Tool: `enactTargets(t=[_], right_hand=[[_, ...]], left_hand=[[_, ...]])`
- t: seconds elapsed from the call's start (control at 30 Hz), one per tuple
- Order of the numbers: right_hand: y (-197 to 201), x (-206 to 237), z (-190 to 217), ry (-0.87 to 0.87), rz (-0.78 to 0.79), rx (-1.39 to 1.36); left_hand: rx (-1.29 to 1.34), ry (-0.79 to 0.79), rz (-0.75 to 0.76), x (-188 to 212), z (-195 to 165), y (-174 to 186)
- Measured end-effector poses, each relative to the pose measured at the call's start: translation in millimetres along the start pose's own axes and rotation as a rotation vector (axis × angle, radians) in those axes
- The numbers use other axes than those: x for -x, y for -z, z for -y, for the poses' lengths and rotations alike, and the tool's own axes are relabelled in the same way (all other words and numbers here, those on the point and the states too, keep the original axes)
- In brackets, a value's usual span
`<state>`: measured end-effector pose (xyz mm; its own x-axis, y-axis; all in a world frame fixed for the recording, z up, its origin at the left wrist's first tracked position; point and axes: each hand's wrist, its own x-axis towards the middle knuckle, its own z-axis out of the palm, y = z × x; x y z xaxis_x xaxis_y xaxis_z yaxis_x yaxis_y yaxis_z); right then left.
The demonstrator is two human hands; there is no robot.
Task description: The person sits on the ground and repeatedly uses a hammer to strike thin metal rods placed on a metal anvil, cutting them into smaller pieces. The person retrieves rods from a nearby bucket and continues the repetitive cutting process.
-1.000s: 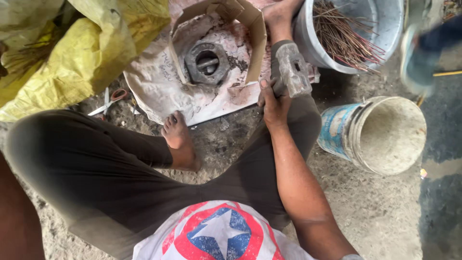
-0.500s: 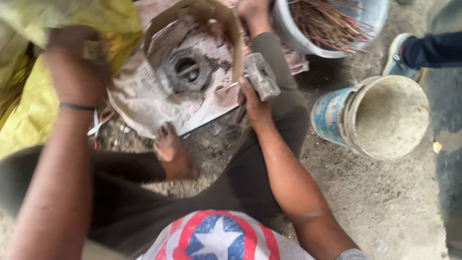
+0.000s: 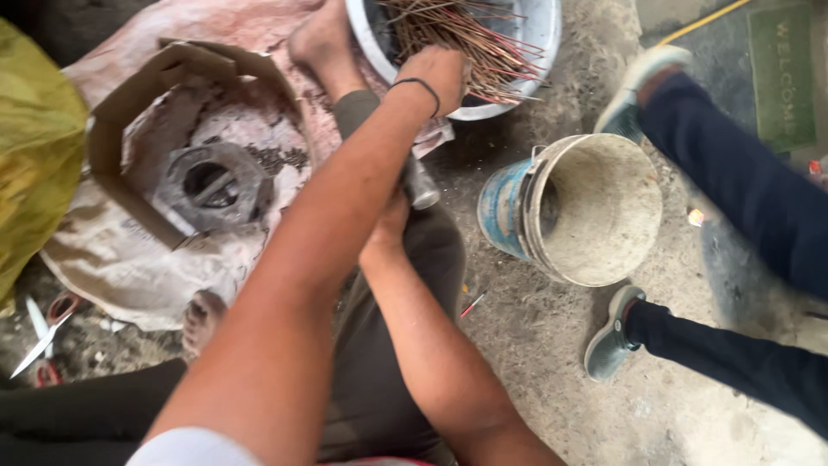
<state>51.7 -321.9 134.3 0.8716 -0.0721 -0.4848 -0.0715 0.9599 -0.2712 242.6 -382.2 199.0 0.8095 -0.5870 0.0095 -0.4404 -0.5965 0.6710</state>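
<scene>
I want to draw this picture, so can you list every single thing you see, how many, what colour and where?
basin: 1, white, top middle, holding thin sticks
sticks: many, brown, in the basin
bucket: 1, blue outside and dusty grey inside, tipped on the ground at the right
metal cylinder: 1, grey, middle, by the right hand
round metal mould: 1, dark grey, on the sack at the left
cardboard strip: 1, brown, bent around the mould
sack: 1, dirty white, under the mould
yellow bag: 1, far left
scissors: 1, red handles, bottom left
another person's legs: 2, dark blue trousers, grey shoes, right
bare feet: 2, top middle and lower left
left hand: 1, black wristband, at the sticks
right hand: 1, middle, mostly hidden
</scene>
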Motion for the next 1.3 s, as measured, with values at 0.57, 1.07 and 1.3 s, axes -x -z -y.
enactTargets(t=[0.57, 1.07, 1.3], right_hand=[[-20.0, 6.2, 4.3, 0.133, 0.057, 0.51], [-43.2, 5.9, -9.1, -0.156, -0.136, 0.212], [-47.2, 18.2, -31.3, -0.112, -0.127, 0.381]], left_hand=[[0.099, 0.159, -0.119, 7.1, 10.9, -2.9], [1.069, 0.689, -0.312, 396.5, 96.8, 67.4], [0.987, 1.069, -0.358, 451.1, 164.5, -17.8]])
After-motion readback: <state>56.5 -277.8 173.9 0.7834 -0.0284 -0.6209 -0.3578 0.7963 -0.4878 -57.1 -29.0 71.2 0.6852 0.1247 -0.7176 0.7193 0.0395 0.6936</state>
